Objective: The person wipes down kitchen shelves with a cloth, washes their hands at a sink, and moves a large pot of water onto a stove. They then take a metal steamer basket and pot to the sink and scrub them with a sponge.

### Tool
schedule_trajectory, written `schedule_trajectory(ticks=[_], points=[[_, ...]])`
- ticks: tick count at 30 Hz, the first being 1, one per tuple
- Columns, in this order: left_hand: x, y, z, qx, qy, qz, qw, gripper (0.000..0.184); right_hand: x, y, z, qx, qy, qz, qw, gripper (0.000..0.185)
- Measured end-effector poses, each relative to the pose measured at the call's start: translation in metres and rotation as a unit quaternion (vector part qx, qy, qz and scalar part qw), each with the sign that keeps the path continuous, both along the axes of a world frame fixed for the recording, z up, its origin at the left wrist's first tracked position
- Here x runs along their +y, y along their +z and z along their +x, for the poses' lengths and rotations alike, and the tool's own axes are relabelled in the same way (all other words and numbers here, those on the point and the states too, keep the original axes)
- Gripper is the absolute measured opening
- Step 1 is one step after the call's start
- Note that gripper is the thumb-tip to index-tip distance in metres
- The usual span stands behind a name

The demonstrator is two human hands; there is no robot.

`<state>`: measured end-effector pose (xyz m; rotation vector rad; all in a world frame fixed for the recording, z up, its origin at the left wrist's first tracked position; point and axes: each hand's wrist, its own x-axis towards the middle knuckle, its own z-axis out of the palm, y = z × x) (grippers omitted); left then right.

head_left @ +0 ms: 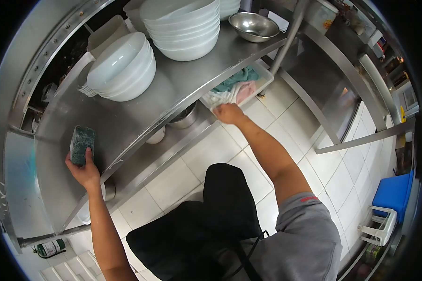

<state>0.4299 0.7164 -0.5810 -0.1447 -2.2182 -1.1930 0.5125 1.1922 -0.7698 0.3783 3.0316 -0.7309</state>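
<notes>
My left hand grips a dark green scouring sponge by its lower end, thumb on top. It is at the left end of the steel shelf. My right hand is closed at the near corner of a white plastic tub below the shelf. Inside the tub lie a green cloth, a pink cloth and a white cloth. Whether my right fingers hold the tub's rim or the white cloth is hidden.
Stacked white bowls and tilted white bowls stand on the shelf, with a steel bowl at its far end. A metal pot sits on the lower shelf. A blue bin and white stool are at right.
</notes>
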Motion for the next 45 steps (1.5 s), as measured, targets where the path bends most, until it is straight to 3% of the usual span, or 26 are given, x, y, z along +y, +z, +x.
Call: schedule_trajectory(ticks=[1, 2, 3, 5, 6, 8, 10, 13, 15, 18, 21, 22, 24, 25, 26, 27, 30, 33, 37, 39, 40, 41, 42, 43, 44, 45], points=[[0.005, 0.002, 0.005, 0.002, 0.029, -0.05, 0.998, 0.055, 0.017, -0.032, -0.021, 0.042, -0.043, -0.07, 0.996, 0.036], [0.008, 0.002, 0.008, 0.0, 0.032, -0.054, 0.998, 0.055, 0.025, -0.02, -0.022, 0.111, -0.034, -0.082, 0.99, 0.032], [0.01, 0.003, 0.009, 0.008, 0.043, -0.085, 0.995, 0.055, 0.044, -0.04, -0.04, 0.101, -0.08, -0.018, 0.992, 0.034], [0.016, 0.006, 0.011, 0.021, 0.062, -0.119, 0.991, 0.056, 0.067, -0.023, -0.057, -0.043, -0.141, 0.148, 0.978, 0.047], [0.02, 0.008, 0.013, 0.008, 0.05, -0.099, 0.994, 0.056, 0.05, 0.031, -0.045, -0.116, -0.209, 0.178, 0.955, 0.057], [0.022, 0.01, 0.017, -0.003, 0.05, -0.081, 0.995, 0.056, 0.109, -0.042, -0.085, -0.163, -0.189, 0.192, 0.949, 0.075], [0.022, 0.012, 0.015, -0.014, 0.051, -0.134, 0.99, 0.054, 0.105, -0.014, -0.09, -0.19, -0.226, 0.152, 0.943, 0.083], [0.017, 0.006, 0.011, -0.007, 0.042, -0.117, 0.992, 0.053, 0.112, -0.019, -0.104, -0.214, -0.211, 0.142, 0.943, 0.079], [0.016, 0.003, 0.009, 0.004, 0.037, -0.115, 0.993, 0.054, 0.131, -0.041, -0.113, -0.132, -0.183, 0.172, 0.959, 0.066], [0.014, -0.001, 0.009, 0.009, 0.028, -0.113, 0.993, 0.055, 0.215, -0.172, -0.162, 0.02, -0.128, 0.206, 0.97, 0.051], [0.015, 0.001, 0.008, 0.002, 0.037, -0.119, 0.992, 0.056, 0.179, -0.034, -0.112, 0.04, -0.025, 0.216, 0.975, 0.05], [0.015, 0.002, 0.008, -0.007, 0.043, -0.127, 0.991, 0.056, 0.188, -0.033, -0.11, 0.038, -0.026, 0.219, 0.975, 0.05], [0.017, 0.003, 0.01, -0.005, 0.041, -0.126, 0.991, 0.056, 0.213, -0.028, -0.098, 0.14, -0.06, -0.119, 0.981, 0.052], [0.017, 0.003, 0.01, 0.002, 0.044, -0.128, 0.991, 0.055, 0.212, -0.022, -0.093, 0.139, -0.062, -0.114, 0.982, 0.052], [0.016, 0.002, 0.01, 0.001, 0.042, -0.125, 0.991, 0.055, 0.204, -0.014, -0.085, -0.018, -0.036, 0.061, 0.997, 0.055], [0.015, 0.002, 0.009, 0.014, 0.049, -0.149, 0.988, 0.055, 0.194, -0.006, -0.075, -0.175, -0.009, 0.232, 0.957, 0.057], [0.017, 0.001, 0.009, 0.031, 0.055, -0.165, 0.984, 0.054, 0.143, 0.032, -0.039, -0.267, 0.018, 0.192, 0.944, 0.058], [0.022, 0.006, 0.014, 0.012, 0.08, -0.161, 0.984, 0.054, 0.171, -0.028, -0.072, -0.225, -0.107, 0.151, 0.957, 0.055], [0.026, 0.008, 0.017, 0.001, 0.083, -0.159, 0.984, 0.054, 0.201, -0.026, -0.091, -0.124, -0.021, 0.214, 0.969, 0.046], [0.023, 0.005, 0.014, 0.002, 0.067, -0.14, 0.988, 0.055, 0.201, 0.022, -0.078, 0.052, 0.025, 0.158, 0.986, 0.038], [0.022, 0.004, 0.013, 0.006, 0.054, -0.124, 0.991, 0.055, 0.192, 0.045, -0.071, 0.05, 0.023, 0.158, 0.986, 0.038], [0.022, 0.003, 0.012, 0.005, 0.05, -0.124, 0.991, 0.055, 0.178, 0.066, -0.065, 0.088, -0.057, -0.057, 0.993, 0.033], [0.022, 0.003, 0.013, 0.004, 0.061, -0.133, 0.989, 0.055, 0.172, 0.076, -0.06, 0.123, -0.133, -0.269, 0.946, 0.029], [0.023, 0.004, 0.013, 0.004, 0.071, -0.143, 0.987, 0.056, 0.166, 0.073, -0.065, 0.211, -0.172, -0.353, 0.895, 0.023], [0.024, 0.005, 0.014, 0.005, 0.069, -0.144, 0.987, 0.056, 0.164, 0.072, -0.065, 0.212, -0.175, -0.354, 0.894, 0.023], [0.027, 0.008, 0.015, -0.001, 0.072, -0.148, 0.986, 0.056, 0.16, 0.071, -0.07, 0.284, -0.204, -0.486, 0.801, 0.02]])
